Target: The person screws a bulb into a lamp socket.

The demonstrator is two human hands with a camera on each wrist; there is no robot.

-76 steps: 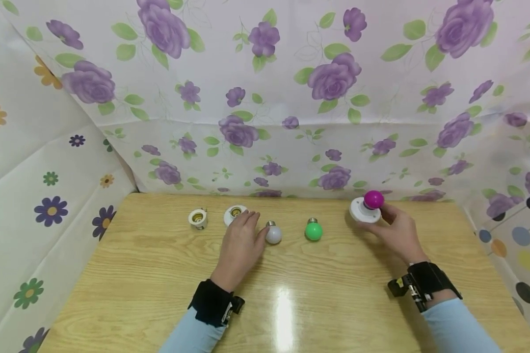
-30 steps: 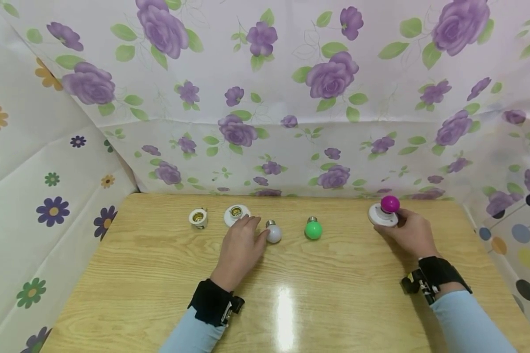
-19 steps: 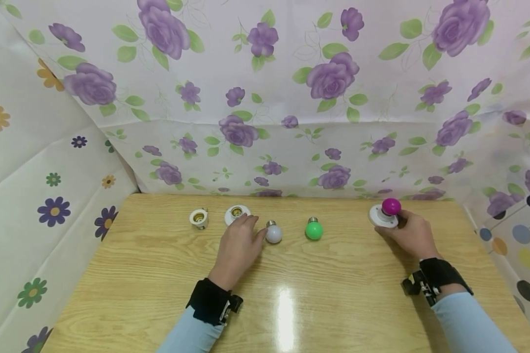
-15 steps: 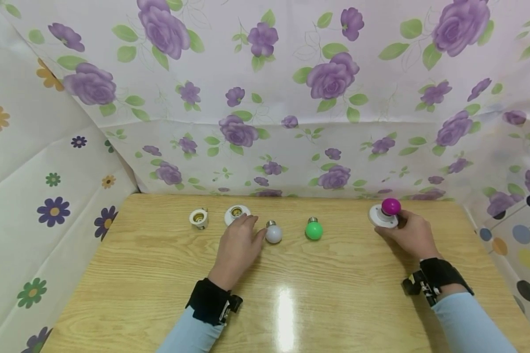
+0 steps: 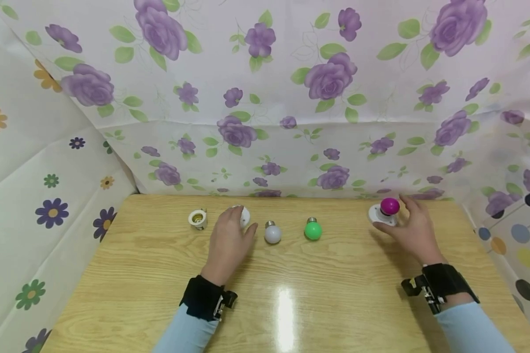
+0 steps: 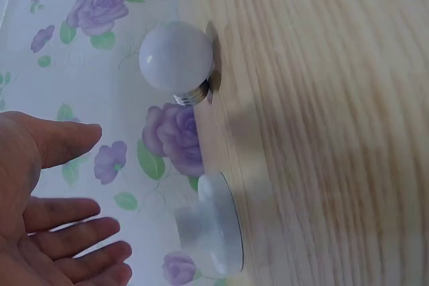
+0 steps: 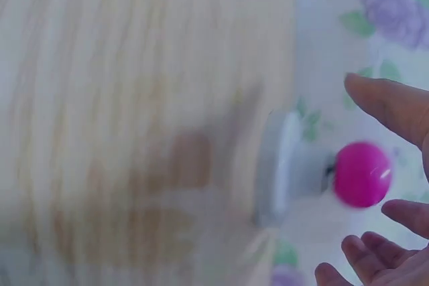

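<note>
My left hand [image 5: 228, 240] hovers with loose fingers over a round white lamp socket [image 5: 246, 217], partly covering it in the head view. In the left wrist view a gap separates those fingers from the socket [image 6: 224, 226]. Just right of the hand a white light bulb [image 5: 273, 234] lies on the table, and beyond it a green bulb [image 5: 312, 231]. On the right, a magenta bulb [image 5: 389, 206] sits upright in a second round white socket [image 5: 377, 215]. My right hand [image 5: 417, 235] is spread around it, fingers apart from the bulb in the right wrist view.
A smaller white lamp socket [image 5: 198, 219] stands at the left of the row. The wooden table [image 5: 335, 294] ends at the back against a floral cloth [image 5: 291, 162]. Another patterned cloth [image 5: 62, 255] hangs along the left side.
Earlier the right hand moved the magenta bulb and its socket rightward and set them down; now its fingers have let go. The left hand has shifted slightly left, away from the white bulb.
</note>
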